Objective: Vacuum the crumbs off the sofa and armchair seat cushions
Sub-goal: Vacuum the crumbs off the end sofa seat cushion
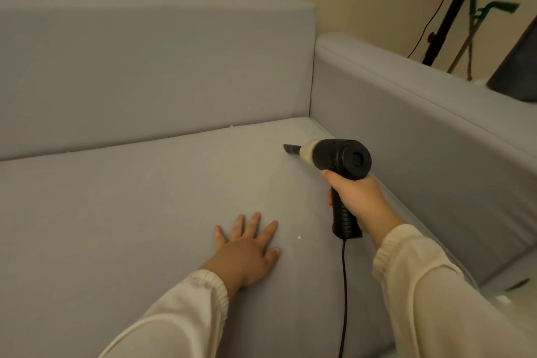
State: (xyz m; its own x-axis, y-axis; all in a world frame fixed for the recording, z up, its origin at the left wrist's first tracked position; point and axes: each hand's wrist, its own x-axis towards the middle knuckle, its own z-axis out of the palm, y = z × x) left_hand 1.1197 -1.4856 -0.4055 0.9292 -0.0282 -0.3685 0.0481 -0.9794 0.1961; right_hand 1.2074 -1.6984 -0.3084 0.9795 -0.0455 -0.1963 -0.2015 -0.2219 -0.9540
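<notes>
A black handheld vacuum [338, 158] with a pale dust cup and a narrow black nozzle [292, 149] hovers over the grey sofa seat cushion [130, 212], near the right back corner. My right hand [359, 200] grips its handle. The nozzle tip points left, low over the cushion. My left hand [250, 247] lies flat on the cushion with fingers spread, in front of the vacuum. A pale crumb [299, 237] sits just right of my left hand. A few tiny crumbs [231, 126] lie along the seam under the back cushion [145, 67].
The sofa's right armrest [421, 125] rises close beside the vacuum. The vacuum's black cord [344, 285] hangs down across the cushion's front. Behind the armrest stand a black stand pole [453, 9], a green-handled tool [494, 7] and a dark object [517, 67].
</notes>
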